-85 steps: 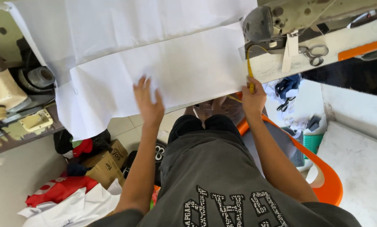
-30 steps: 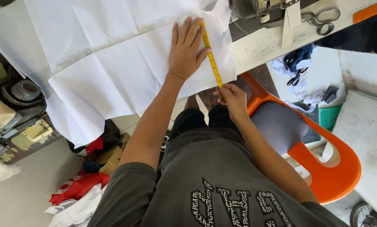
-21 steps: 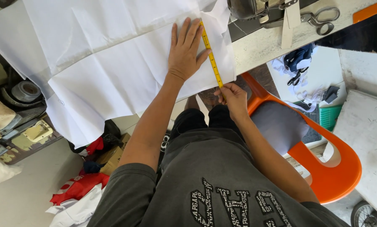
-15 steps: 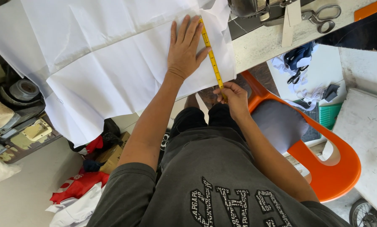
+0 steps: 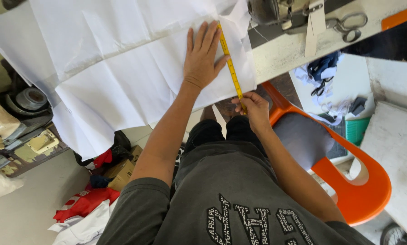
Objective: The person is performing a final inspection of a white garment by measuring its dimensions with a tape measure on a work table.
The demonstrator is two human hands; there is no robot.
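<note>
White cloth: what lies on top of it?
On the cloth, the left hand lies flat beside a yellow tape; the right hand pinches its near end. The tabletop underneath is hidden.

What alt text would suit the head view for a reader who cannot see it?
A person's left hand lies flat on white fabric, pinning a yellow measuring tape whose lower end the right hand pinches at the fabric's edge. Scissors lie on the sewing table; an orange chair stands beside the person.

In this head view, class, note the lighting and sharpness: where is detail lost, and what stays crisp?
Head view: even daylight; the white fabric looks bright and nearly washed out, with faint creases; the left hand, right hand and yellow tape measure are crisp; frame edges bend slightly.
</note>
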